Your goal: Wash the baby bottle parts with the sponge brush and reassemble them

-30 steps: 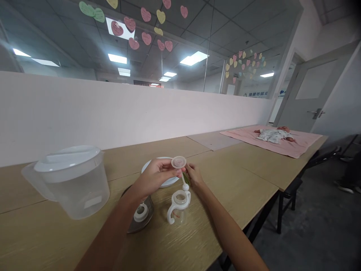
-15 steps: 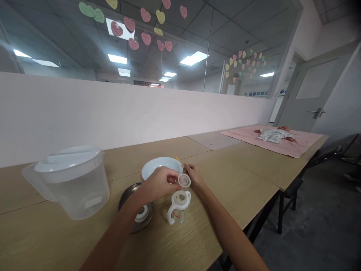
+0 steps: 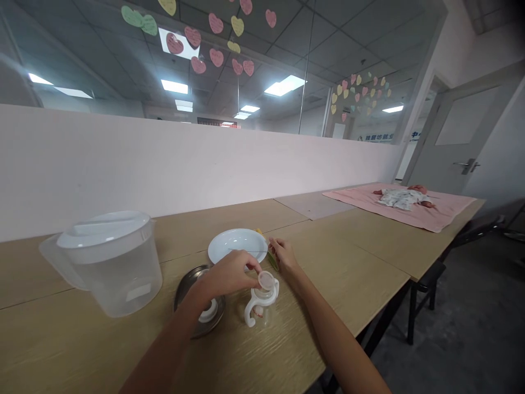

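A small clear bottle [image 3: 266, 316] with a white two-handled collar [image 3: 262, 298] stands upright on the table. My left hand [image 3: 235, 272] pinches a small round translucent disc [image 3: 266, 280] at the bottle's mouth. Just beyond the bottle, my right hand [image 3: 282, 254] has its fingers closed on a thin stick-like item whose shape is hard to make out. Behind my hands is a white bowl [image 3: 223, 246], with a yellow and green item [image 3: 272, 261] at its right edge. A metal dish [image 3: 186, 284] holding a white ring [image 3: 210, 312] is partly hidden under my left forearm.
A large lidded translucent pitcher [image 3: 118, 273] stands at the left of the wooden table [image 3: 328, 268]. At the far right a doll [image 3: 400, 198] lies on a pink cloth [image 3: 435, 219]. Dark stools stand beside the table's right edge.
The disc in my left hand has come down from above the bottle to its mouth. My right hand has shifted little, and the green part near it now shows more. The view has moved slightly.
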Demonstrator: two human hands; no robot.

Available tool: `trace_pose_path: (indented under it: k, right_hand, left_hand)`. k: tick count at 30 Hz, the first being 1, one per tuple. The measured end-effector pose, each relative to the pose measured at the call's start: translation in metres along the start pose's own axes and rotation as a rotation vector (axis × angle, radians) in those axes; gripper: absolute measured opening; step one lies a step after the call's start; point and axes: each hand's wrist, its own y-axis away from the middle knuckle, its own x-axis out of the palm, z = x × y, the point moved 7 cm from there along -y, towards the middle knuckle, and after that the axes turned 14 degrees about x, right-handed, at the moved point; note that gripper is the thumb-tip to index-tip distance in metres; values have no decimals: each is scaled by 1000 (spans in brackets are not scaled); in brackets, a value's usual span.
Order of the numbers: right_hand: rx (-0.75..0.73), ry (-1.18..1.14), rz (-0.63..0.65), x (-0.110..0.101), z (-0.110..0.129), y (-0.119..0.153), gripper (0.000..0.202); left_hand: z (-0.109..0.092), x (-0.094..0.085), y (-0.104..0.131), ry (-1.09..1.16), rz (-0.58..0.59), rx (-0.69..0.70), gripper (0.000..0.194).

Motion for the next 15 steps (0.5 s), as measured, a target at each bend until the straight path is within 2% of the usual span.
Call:
trace_pose_path:
  k: [4, 8, 11, 15]
  right_hand:
    - [5, 7, 7, 0, 1, 1, 47]
    - [5, 8, 9, 0, 0, 0, 47]
    - [6, -3, 17, 0, -1, 0, 48]
    - [15, -34, 19, 1, -2, 3, 48]
  left_hand:
    - [-5, -3, 3, -24, 37, 6, 24]
    - [-16, -4, 3, -94, -5, 31, 24]
    - [-29, 7, 1, -142, 0, 109, 28]
    - [-36, 25, 1, -262, 84, 161, 23]
